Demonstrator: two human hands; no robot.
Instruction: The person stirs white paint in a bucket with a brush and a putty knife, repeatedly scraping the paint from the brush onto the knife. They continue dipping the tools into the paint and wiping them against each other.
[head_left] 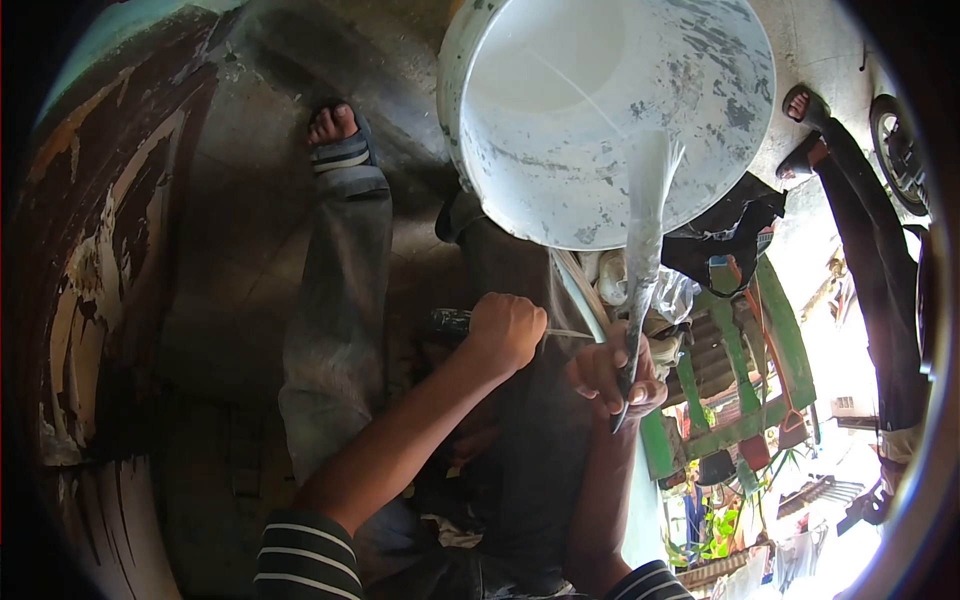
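Left hand [508,332] partly hides a tool [451,321], right hand [617,375] a brush [644,225]

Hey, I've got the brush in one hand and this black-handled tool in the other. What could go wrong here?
Your left hand grips the tool with its thin end toward your right hand; a slip might jab it. The whitish-coated brush reaches past the bucket rim, so it could drip outside.

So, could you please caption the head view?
Left hand gripping a dark-handled tool, right hand holding a whitish brush by a round white bucket.
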